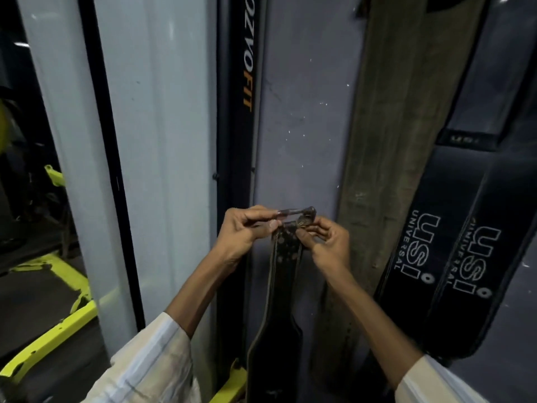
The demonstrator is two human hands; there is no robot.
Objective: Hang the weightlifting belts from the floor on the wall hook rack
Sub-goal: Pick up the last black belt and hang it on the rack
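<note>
A dark leather weightlifting belt (279,315) hangs straight down from my hands in front of the grey wall (305,112). My left hand (244,231) pinches the belt's metal buckle (299,213) from the left. My right hand (328,242) grips the belt's top end just under the buckle from the right. Two black belts printed with white USI lettering (453,257) hang on the wall at the right. A worn brown belt (392,141) hangs between them and my hands. The hook rack itself is out of view above.
A black upright with orange lettering (241,82) stands left of the grey wall. A white-framed panel (151,141) lies further left. Neon yellow machine frames (52,330) sit at the lower left.
</note>
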